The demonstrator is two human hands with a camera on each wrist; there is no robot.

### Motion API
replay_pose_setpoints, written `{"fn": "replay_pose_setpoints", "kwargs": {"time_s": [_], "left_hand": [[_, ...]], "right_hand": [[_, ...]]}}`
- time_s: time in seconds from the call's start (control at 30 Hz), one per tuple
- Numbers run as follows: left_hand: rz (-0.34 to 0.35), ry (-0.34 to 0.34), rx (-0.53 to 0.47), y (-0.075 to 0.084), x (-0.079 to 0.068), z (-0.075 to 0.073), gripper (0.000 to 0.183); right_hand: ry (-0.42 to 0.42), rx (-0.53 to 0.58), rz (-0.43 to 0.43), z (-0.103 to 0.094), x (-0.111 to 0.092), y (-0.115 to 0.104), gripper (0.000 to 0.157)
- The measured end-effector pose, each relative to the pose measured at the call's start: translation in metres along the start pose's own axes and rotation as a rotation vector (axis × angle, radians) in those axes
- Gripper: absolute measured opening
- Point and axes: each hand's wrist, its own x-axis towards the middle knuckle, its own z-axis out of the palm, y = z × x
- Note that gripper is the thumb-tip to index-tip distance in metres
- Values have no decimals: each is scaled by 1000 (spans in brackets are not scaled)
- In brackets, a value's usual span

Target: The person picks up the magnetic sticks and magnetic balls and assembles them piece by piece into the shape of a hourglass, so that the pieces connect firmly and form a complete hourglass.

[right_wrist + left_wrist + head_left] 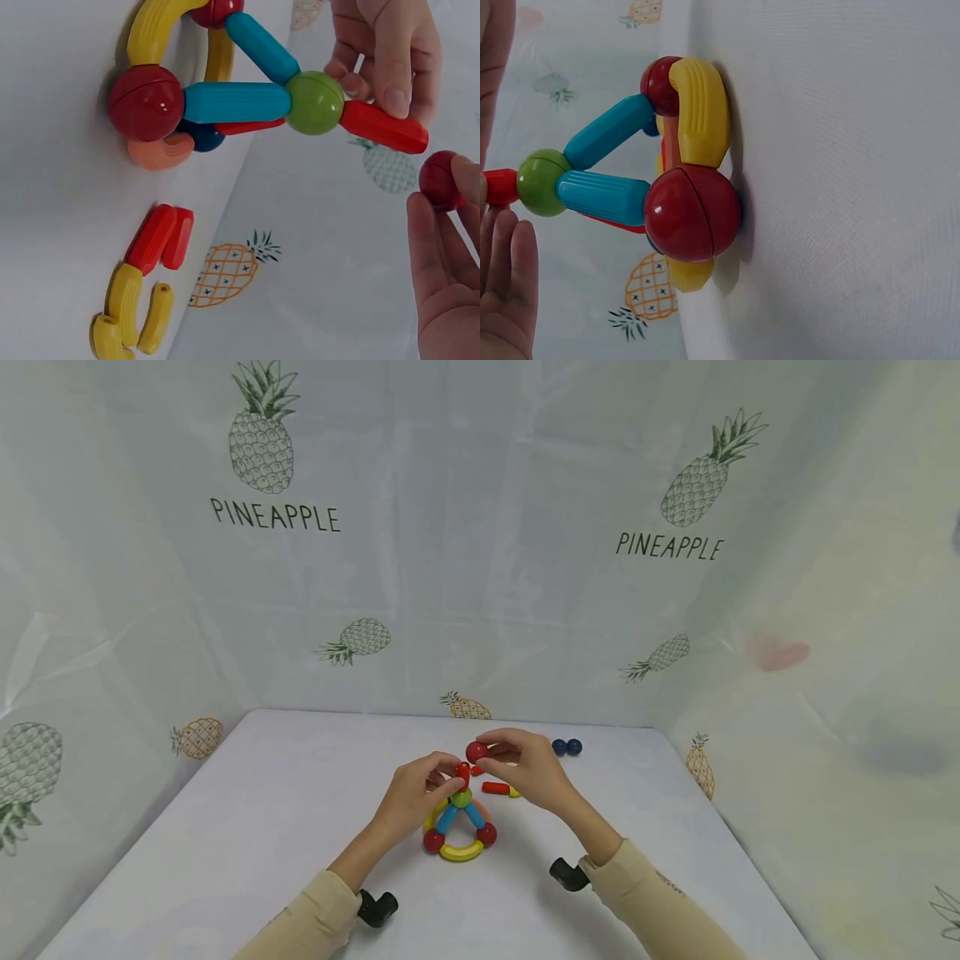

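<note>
holding a red ball [439, 180] beside the tip of a red rod [384, 127]
the right hand [529, 768] pinches the ball just apart from the rod, which the left hand [414, 792] grips above the green ball [315, 103]; bracing the rod and easing the ball squarely onto its end should best spare the blue legs [236, 103] a knock.

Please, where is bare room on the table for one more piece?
The table is bare between the left hand and the left edge, and between the right forearm and the right edge. Crowded: the middle, with the ball-and-rod frame, loose rods and dark blue balls.
</note>
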Motion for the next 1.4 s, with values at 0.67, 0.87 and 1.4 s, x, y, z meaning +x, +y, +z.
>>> {"fn": "replay_pose_setpoints", "kwargs": {"time_s": [0.67, 0.87, 1.4], "left_hand": [[17, -2, -22, 3, 0, 0, 29], [32, 12, -24, 3, 0, -1, 34], [94, 49, -21, 13, 11, -19, 35]], "right_hand": [[-1, 58, 3, 11, 1, 0, 29], [8, 61, -3, 12, 0, -3, 29], [18, 64, -57, 16, 2, -3, 26]]}}
